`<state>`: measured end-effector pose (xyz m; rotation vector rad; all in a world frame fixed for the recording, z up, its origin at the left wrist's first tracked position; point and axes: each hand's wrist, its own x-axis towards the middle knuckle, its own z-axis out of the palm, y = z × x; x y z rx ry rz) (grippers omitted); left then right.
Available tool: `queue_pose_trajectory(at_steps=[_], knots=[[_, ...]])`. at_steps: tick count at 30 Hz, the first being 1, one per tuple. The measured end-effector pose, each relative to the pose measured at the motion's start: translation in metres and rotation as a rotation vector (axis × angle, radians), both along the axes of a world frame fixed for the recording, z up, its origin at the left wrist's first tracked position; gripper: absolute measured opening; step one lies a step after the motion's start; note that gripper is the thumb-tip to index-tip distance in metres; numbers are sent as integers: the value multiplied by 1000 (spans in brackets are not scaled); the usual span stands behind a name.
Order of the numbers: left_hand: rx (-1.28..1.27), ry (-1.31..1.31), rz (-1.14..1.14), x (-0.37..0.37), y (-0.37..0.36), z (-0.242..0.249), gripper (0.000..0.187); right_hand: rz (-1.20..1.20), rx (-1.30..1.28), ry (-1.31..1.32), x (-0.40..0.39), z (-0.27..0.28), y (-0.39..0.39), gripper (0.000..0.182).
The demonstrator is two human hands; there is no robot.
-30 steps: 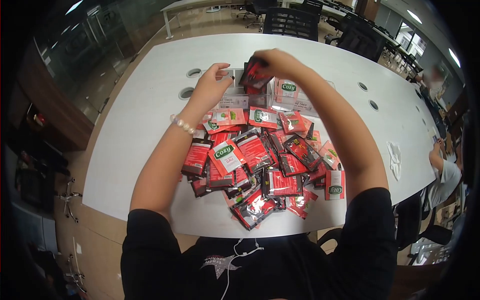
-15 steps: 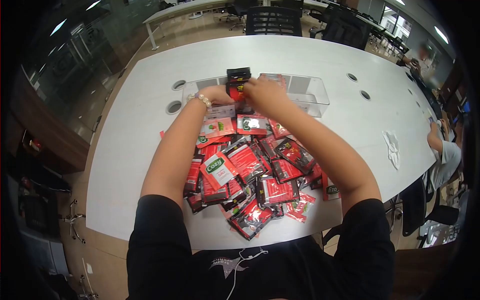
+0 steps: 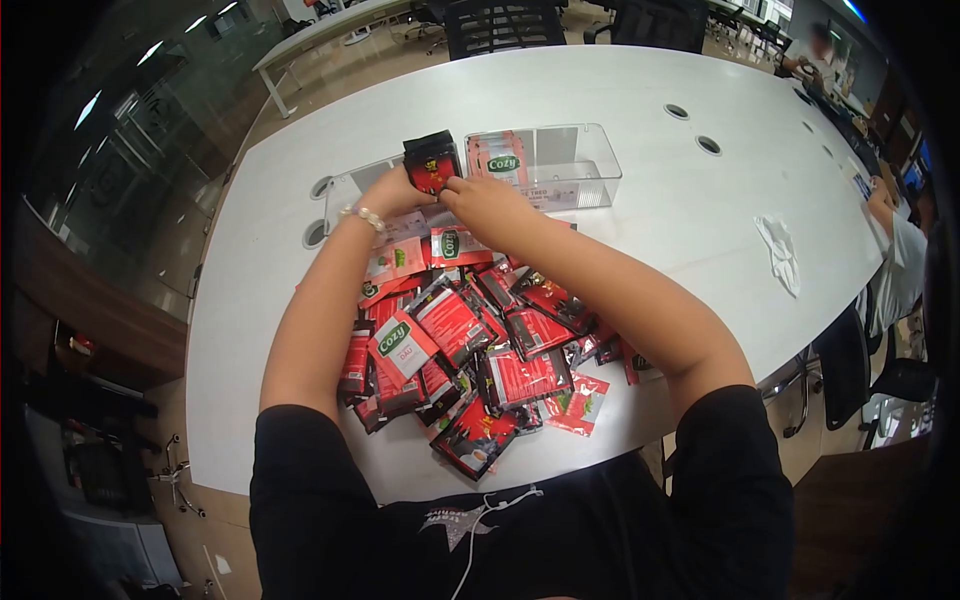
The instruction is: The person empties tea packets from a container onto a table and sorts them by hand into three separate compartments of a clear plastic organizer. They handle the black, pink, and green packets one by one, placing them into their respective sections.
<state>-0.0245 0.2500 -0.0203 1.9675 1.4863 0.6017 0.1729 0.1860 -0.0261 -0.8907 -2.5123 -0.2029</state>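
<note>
A stack of black-and-red sachets [image 3: 432, 168] stands upright at the left clear plastic box [image 3: 343, 198]. My left hand [image 3: 396, 194], with a beaded bracelet at its wrist, is closed around the stack's left side. At the stack's lower right edge, the bent fingers of my right hand [image 3: 488, 208] grip it; the fingertips are partly hidden. Pink Cozy sachets [image 3: 498, 160] stand in the right clear plastic box [image 3: 598, 172]. Nearer my body lies a loose pile of red and black sachets [image 3: 452, 325], with a pink-and-white Cozy sachet [image 3: 403, 349] on top.
The white table [image 3: 660, 215] has round cable holes [image 3: 708, 145]. A crumpled white plastic piece [image 3: 778, 255] lies to the right. Black chairs [image 3: 505, 28] stand beyond the far edge. Another person's arm [image 3: 880, 208] is at the right edge, and a further person [image 3: 815, 62] sits farther back.
My view has shifted, moving the table's contents left and slightly down. My right hand has moved lower along the stack, and the Cozy sachets in the right box show more clearly.
</note>
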Motion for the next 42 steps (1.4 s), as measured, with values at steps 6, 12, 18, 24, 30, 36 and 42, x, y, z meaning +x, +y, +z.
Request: queue_pose_trajectory(at_steps=[6,12,18,24,30,36,42], knots=[[-158,227,182,3,-34,47,62,110,-172,43,17,5,-29,31],[566,398,287,-12,-67,40,66,-16,-446,-229,21,19,-36,32],[-449,-496,61,25,-155,70,37,155,-105,414,27,46,-60,17],[-306,-717,121,38,-157,51,33,358,-801,400,49,64,-70,31],[-345,-714,108,27,-149,41,26,-144,-605,-212,66,36,-51,28],[-264,-537,91,19,-145,35,25,-150,-521,128,56,38,-46,23],[-188,-973,36,39,-154,33,29,260,-1142,1217,49,46,-50,30]])
